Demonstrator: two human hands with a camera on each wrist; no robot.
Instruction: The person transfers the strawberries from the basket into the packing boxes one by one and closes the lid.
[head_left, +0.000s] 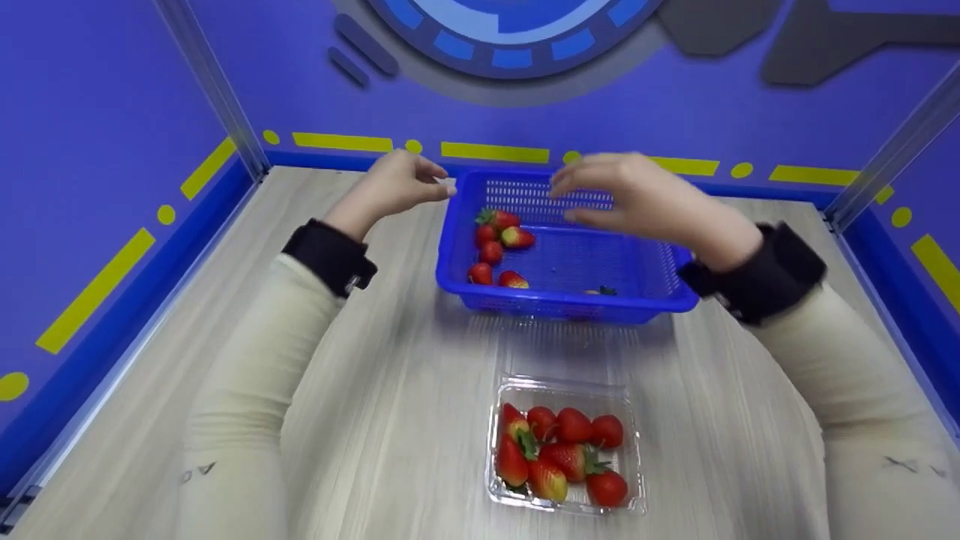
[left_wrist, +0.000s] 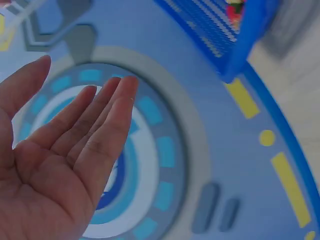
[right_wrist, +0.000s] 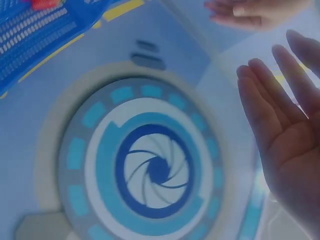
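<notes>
A blue plastic basket [head_left: 570,300] with slotted walls stands toward the back of the table. Several strawberries [head_left: 517,238] lie along its left side, and another one is partly hidden behind the front rim. My left hand [head_left: 405,184] hovers beside the basket's back left corner, its fingers relaxed and holding nothing. Above the right part of the basket is my right hand [head_left: 634,191], with loosely bent fingers and nothing in them. Both wrist views show bare palms. Nearer to me, a clear plastic clamshell box [head_left: 637,469] holds several strawberries [head_left: 574,425].
The clamshell's transparent lid [head_left: 555,349] lies folded back toward the basket, its far end by the basket's front. Blue printed panels [head_left: 510,112] enclose the pale wooden table [head_left: 375,420] at the back and both sides.
</notes>
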